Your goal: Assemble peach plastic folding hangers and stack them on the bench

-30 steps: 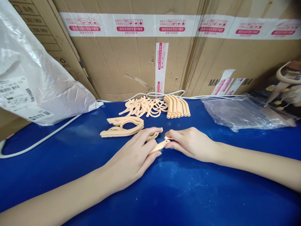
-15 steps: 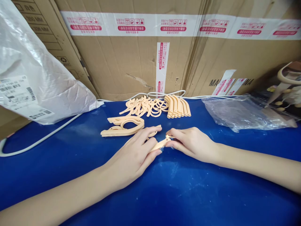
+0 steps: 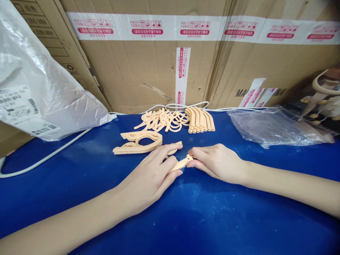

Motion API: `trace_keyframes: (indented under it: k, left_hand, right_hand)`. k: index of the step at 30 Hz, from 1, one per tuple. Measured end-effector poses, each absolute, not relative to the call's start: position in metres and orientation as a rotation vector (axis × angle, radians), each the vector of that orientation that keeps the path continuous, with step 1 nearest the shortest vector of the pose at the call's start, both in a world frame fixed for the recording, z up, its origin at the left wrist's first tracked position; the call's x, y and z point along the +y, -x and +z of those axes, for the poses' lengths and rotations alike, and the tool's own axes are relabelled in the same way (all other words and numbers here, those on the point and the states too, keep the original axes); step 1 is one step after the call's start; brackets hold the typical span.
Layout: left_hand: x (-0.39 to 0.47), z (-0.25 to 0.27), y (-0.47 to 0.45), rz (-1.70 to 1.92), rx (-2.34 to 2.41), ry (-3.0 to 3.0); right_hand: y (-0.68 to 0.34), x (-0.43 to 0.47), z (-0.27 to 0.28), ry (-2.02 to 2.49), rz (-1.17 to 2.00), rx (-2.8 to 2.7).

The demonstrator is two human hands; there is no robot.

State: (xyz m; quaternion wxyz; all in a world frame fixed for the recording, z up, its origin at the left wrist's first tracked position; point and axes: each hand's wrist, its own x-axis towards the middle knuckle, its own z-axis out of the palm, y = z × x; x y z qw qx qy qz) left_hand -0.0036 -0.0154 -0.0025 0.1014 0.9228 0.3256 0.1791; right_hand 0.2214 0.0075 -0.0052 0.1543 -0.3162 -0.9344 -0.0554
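Note:
My left hand is closed around a beige plastic folding hanger, which lies slanted just above the blue table; the palm hides much of it. At the hanger's right end, my right hand pinches thumb and forefinger together on the tip, where a small hole shows. Whatever else sits between those fingertips is hidden. Beyond my left hand lie several folded beige hangers, stacked flat. Farther back are a loose pile of curved hook pieces and, beside it, a neat stack of curved hanger arms.
Taped cardboard boxes stand along the back of the blue table. A white plastic mailer bag leans at the left, with a white cable below it. Clear plastic film lies at the right.
My right fingertips have pressed down at the hanger's end; the small piece that stuck up between them is now lower. My left hand keeps its hold.

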Motion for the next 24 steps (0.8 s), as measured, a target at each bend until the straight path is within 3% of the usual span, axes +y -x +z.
trace_keyframes:
  k: [6, 11, 21, 24]
  left_hand:
    - [-0.0158, -0.0022, 0.0040, 0.549, 0.905, -2.745]
    - [-0.0160, -0.0026, 0.0049, 0.552, 0.892, -2.739]
    - [-0.0133, -0.0013, 0.0024, 0.523, 1.027, -2.700]
    - [-0.0137, -0.0011, 0.0027, 0.529, 1.017, -2.695]
  right_hand:
    - [-0.2205, 0.0039, -0.0053, 0.754, -0.475, -2.682]
    - [-0.2195, 0.0026, -0.0045, 0.716, -0.525, -2.644]
    - [-0.2203, 0.0070, -0.0037, 1.102, 0.082, -2.643]
    - [-0.2204, 0.0076, -0.0035, 1.109, 0.136, -2.653]
